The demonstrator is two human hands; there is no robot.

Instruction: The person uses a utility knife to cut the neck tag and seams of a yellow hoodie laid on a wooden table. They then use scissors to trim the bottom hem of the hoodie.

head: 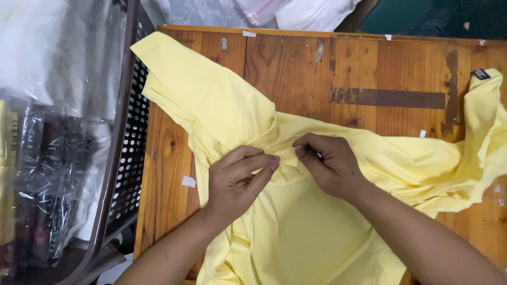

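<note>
Left hand (pixel 237 179) and right hand (pixel 330 163) each pinch a fold of a pale yellow shirt (pixel 296 232), rumpled and spread, sleeves splayed, across a wooden table (pixel 369 68).

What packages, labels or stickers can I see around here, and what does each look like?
Clear plastic packages: far left, in a perforated dark basket; glossy wrap over dark contents.
Small dark label: on the yellow garment near the table's right edge; rectangular.
White sticker scraps: on the wooden table, left of the left hand; more along the far edge.
White plastic bags: beyond the table's top edge.
</note>
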